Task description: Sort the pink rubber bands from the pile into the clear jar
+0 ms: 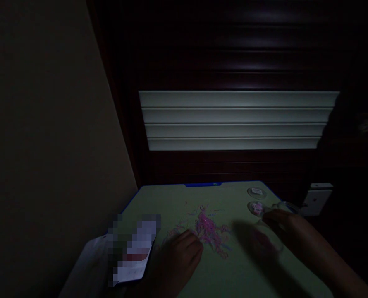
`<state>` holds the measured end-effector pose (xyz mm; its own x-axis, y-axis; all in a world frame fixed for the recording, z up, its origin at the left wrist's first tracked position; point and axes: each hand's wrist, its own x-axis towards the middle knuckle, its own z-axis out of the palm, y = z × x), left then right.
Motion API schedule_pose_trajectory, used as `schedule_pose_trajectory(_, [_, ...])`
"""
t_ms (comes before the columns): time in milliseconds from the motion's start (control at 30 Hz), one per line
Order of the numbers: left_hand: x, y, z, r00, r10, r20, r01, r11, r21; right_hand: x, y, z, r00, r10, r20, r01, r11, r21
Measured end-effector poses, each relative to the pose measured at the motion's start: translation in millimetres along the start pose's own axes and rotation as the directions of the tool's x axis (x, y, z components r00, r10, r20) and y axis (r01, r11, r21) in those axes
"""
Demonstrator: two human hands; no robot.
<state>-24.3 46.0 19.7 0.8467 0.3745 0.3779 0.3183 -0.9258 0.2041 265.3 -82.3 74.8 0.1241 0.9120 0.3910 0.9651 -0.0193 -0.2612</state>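
Observation:
A loose heap of small pink and pale, thin looped pieces (208, 227) lies on the pale green tabletop (230, 198); their exact kind is too dim to tell. My left hand (185, 254) rests at the heap's near left edge, fingers curled in; anything inside them is hidden. To the right, my right hand (285, 221) has its fingers pressed together just above a clear round container (280, 249) with pink pieces in it. Whether the fingertips hold a piece does not show. Beyond them sits a small clear dish (256, 208) with pale pink bits.
A clear round lid with a white label (256, 191) lies at the far right of the table. On the left is a lit tablet-like screen (137, 252), blurred out, beside a pale sheet-like thing (87, 265). A dark slatted panel (233, 161) stands behind the table.

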Motion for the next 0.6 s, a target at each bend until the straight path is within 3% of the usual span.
schedule_pose_trajectory(300, [-2.9,-3.3,6.9,0.999,-0.02,-0.025,0.02,1.0,0.0,-3.0,26.8,9.5,0.984,-0.02,0.178,0.009,0.998,0.062])
schedule_pose_trajectory(600, [-2.1,-9.1,8.3,0.997,-0.064,-0.04,0.065,0.997,0.028,-2.5,16.6,8.1,0.996,-0.025,0.082,0.018,0.996,0.085])
